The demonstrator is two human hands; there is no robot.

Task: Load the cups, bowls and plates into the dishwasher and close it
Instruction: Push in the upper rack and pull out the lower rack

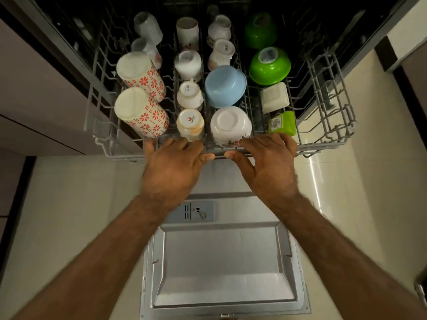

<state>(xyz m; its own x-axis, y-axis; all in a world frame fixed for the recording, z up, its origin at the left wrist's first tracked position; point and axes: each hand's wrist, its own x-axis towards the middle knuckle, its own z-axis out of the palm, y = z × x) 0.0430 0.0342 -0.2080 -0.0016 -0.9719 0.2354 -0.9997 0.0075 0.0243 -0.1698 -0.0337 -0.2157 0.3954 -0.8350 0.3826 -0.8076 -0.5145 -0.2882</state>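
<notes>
Grey wire upper rack point(328, 107) is drawn out of the dishwasher tub, above the open door point(219, 255); all ware on it stands bottom-up.

Left row: two tall flowered cups point(143, 112), white with red print, tilted; blurred pale cups sit behind them. Next row: small white cups point(190, 93), one behind another. Third row: white bowl point(230, 125) at the front, blue bowl point(225, 85) just behind it, more white cups further back. Right row, front to back: green square tub point(283, 123), white square dish point(275, 97), two green bowls point(270, 66).

Left hand point(172, 166) and right hand point(265, 167) are both on the rack's front rail, near its middle; the fingers point(277, 139) of each curl over the rail with the thumb beneath, so both grasp the rail; the right hand's fingers lie just beside the white bowl.

The door lies flat below the arms, steel inner face up; its detergent dispenser point(196, 213) is partly hidden by the left wrist. Pale tiled floor point(69, 204) on both sides; cabinet front point(34, 100) at left.
</notes>
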